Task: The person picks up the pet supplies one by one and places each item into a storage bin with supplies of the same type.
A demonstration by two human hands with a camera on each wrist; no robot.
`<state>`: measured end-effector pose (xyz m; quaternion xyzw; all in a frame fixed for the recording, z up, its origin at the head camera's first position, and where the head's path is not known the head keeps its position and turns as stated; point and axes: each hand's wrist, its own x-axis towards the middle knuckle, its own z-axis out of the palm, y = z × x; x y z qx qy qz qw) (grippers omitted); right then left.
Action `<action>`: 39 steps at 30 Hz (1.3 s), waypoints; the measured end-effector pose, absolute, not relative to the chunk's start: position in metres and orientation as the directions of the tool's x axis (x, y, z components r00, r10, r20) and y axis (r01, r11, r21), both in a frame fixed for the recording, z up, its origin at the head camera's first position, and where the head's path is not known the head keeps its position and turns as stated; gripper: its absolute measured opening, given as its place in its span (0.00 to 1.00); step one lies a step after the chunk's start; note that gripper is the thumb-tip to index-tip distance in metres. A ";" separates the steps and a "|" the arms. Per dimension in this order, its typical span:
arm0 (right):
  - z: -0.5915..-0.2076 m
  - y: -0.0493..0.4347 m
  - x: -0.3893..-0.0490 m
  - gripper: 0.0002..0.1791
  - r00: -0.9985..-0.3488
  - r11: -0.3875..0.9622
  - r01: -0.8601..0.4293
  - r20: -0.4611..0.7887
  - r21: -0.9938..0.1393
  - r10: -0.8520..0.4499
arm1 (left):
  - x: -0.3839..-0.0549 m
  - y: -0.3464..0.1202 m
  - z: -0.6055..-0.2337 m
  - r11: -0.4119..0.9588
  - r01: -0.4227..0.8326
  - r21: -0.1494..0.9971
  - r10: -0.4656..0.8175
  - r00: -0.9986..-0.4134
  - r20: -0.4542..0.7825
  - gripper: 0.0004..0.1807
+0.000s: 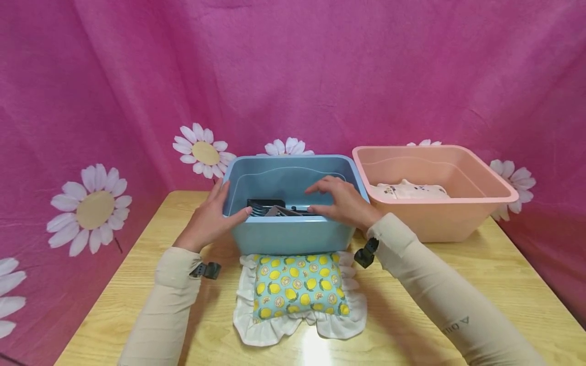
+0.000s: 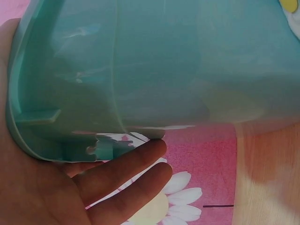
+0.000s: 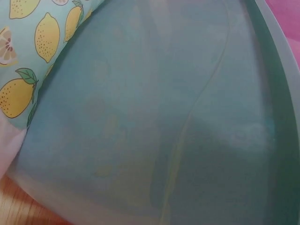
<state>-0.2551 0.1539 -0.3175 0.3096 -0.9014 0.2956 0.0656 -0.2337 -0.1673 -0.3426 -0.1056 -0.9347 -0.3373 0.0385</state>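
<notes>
A blue plastic bin (image 1: 293,236) stands on the table. My left hand (image 1: 208,218) rests at its front left corner, thumb reaching over the front rim and fingers along the left side; the left wrist view shows these fingers (image 2: 136,183) fairly straight outside the wall. Over the bin's right part hovers my right hand (image 1: 341,201), thumb and forefinger apart with nothing between them. Inside lie a black fork-like utensil (image 1: 258,209), a grey-brown flat piece (image 1: 279,211) and a black object (image 1: 265,203), partly hidden by the front wall. The right wrist view shows only the bin's wall (image 3: 140,103) and a cushion.
In front of the bin lies the lemon-print cushion (image 1: 297,287) with a white frill, on the wooden table (image 1: 137,284). A pink bin (image 1: 426,221) at the right holds folded pale printed cloth (image 1: 416,191). Behind hangs a magenta curtain (image 1: 293,76) with daisies.
</notes>
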 end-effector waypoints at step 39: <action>-0.294 0.162 -0.221 0.21 -0.745 0.551 -0.663 0.376 -0.507 -0.551 | -0.234 -0.166 -0.340 0.765 0.203 0.611 0.161 -0.979 0.123 0.55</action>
